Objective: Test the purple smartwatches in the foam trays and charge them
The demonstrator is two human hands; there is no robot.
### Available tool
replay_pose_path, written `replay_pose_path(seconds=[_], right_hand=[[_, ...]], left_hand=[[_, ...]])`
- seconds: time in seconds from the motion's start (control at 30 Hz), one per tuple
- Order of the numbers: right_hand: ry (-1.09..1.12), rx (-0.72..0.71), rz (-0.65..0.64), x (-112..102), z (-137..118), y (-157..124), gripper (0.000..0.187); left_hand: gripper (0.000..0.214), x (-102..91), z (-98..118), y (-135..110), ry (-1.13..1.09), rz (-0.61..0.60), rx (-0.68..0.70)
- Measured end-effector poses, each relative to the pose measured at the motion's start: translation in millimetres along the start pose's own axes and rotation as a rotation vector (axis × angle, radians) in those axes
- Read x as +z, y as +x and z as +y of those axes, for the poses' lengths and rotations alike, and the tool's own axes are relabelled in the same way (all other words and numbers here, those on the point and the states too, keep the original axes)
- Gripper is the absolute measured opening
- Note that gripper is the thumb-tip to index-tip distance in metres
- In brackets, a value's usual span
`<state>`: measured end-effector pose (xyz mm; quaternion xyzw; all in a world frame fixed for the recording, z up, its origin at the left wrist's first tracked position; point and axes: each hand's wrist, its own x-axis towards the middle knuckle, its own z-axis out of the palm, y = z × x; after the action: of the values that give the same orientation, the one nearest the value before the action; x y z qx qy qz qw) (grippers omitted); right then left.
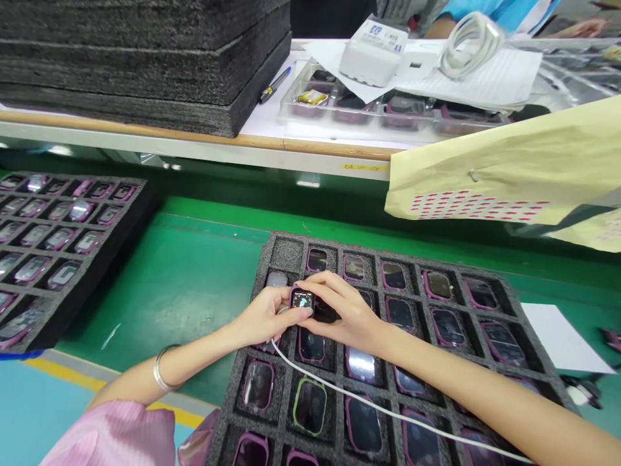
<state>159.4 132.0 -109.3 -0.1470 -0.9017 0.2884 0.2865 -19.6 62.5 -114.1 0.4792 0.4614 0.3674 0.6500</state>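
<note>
A small smartwatch [303,299] with a lit screen and a purple frame is held up above a black foam tray [287,251]. My left hand [264,315] grips its left side, with the thumb at the lower edge of the screen. On the other side, my right hand [342,307] pinches the watch between fingers and thumb. From under my left hand a white cable [349,393] runs down to the lower right; its end at the watch is hidden by the fingers. Purple-framed watches lie in the tray's compartments, and one has a green frame [310,406].
Another foam tray of watches [72,259] stands at the left. Stacked black foam [145,65] and a pen [275,85] sit on the shelf, beside a clear plastic tray [359,116] and a coiled white cable [470,45]. A yellow paper sheet [485,175] overhangs the edge. Another person's hand [585,28] shows top right.
</note>
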Motion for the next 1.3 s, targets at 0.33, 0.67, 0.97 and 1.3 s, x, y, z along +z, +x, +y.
replay_pose_path(seconds=[0.33, 0.67, 0.97, 1.3], right_hand=[[-0.195, -0.112, 0.089, -26, 8, 34, 0.032], [-0.472, 0.137, -0.213, -25, 31, 68, 0.040], [-0.561, 0.194, -0.304, -40, 30, 45, 0.027], [-0.070, 0.098, 0.023, -60, -7, 1, 0.032]], left_hand=[[0.041, 1.6, 0, 1, 0.022, -0.027, 0.031], [0.035, 1.8, 10, 2, 0.013, -0.025, -0.035], [0.030, 28.1, 12, 11, -0.101, -0.052, -0.031], [0.037, 25.6, 5, 12, -0.048, -0.121, 0.014]])
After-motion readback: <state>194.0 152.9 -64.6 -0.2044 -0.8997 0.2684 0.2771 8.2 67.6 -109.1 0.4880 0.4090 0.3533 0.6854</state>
